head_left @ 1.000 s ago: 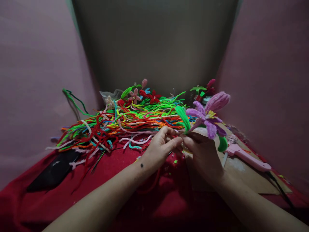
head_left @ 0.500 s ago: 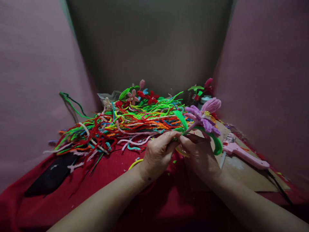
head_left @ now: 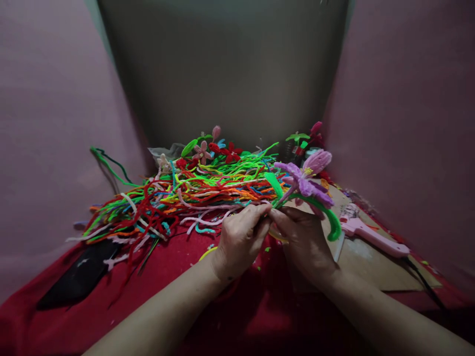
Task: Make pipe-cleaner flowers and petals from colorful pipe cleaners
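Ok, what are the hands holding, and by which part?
The purple flower, by its stem: left hand and right hand both pinch it near the base of the green leaves.

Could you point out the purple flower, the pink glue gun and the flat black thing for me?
Purple flower (head_left: 306,186), head view: on its petals.
Pink glue gun (head_left: 374,238), head view: on its handle.
Flat black thing (head_left: 76,277), head view: on its upper face.

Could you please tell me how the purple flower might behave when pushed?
The purple flower is probably light, its petals looking fuzzy and soft. Its curved green leaf suggests parts would bend rather than snap. Being broad above a slim stem, it may nod.
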Demonstrator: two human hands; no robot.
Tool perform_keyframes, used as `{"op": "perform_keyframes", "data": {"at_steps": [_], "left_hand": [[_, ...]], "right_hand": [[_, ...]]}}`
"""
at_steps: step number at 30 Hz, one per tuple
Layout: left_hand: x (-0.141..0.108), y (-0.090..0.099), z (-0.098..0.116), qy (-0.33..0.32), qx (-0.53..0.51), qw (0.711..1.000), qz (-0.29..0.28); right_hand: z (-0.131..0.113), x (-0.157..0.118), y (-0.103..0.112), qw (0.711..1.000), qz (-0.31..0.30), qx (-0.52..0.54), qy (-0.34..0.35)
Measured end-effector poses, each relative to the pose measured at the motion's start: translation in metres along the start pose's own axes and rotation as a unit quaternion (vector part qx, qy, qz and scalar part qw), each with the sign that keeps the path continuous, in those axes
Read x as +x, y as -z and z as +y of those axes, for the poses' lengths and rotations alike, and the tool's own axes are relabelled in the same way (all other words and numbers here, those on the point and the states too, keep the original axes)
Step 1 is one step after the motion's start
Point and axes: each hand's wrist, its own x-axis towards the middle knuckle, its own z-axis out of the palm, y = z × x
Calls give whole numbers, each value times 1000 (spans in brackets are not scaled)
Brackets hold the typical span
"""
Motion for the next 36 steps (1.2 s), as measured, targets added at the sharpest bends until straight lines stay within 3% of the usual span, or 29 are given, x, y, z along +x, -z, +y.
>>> {"op": "perform_keyframes", "data": {"at_steps": [9, 13, 17, 20, 29, 34, 36], "left_hand": [[2, 3, 5, 20, -21, 999, 32], [4, 2, 12, 102, -82, 989, 72], [10, 4, 21, 260, -239, 932, 81], [13, 5, 24, 323, -351, 876, 65], [13, 6, 18, 357, -527, 771, 23], [15, 9, 16, 381, -595, 708, -11], [14, 10, 16, 382, -598, 705, -16]], "right_hand": [[3, 6, 4, 997, -50, -28, 46], [-3, 2, 2, 995, -41, -56, 65], [-5, -1, -1, 990, -18, -87, 107], [-1, 0, -3, 987, -19, -99, 128], [5, 2, -11, 998, -42, -9, 51], [10, 9, -8, 992, -15, -46, 119], [13, 11, -2, 989, -18, -68, 130]]}}
